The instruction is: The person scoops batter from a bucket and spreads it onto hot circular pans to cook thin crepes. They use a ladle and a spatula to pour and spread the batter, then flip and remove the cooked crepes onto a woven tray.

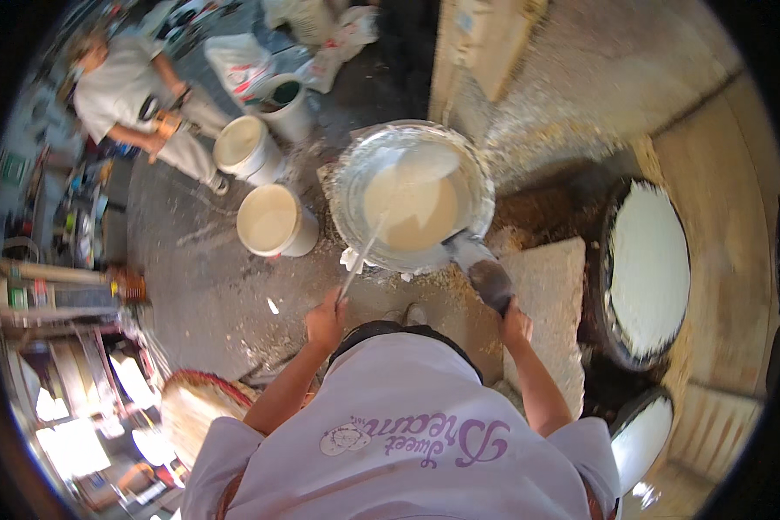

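My left hand (324, 321) is closed round the thin handle of a long ladle (361, 257). Its pale, batter-coated round head is over a wide tub (341, 227) of cream-coloured batter (399, 208). My right hand (516, 324) grips a dark, scoop-like tool (490, 284); its greyish far end reaches the tub's near right rim. Motion blur hides that tool's exact kind. The tub's rim and walls are smeared with batter.
Two white buckets (308, 236) of pale liquid and a green-lined bucket (293, 121) stand left of the tub. A person (130, 91) stands far left. At right, a round griddle (650, 269) bears a white layer, beside a stone slab (550, 303); a second white round (641, 442) lies nearer.
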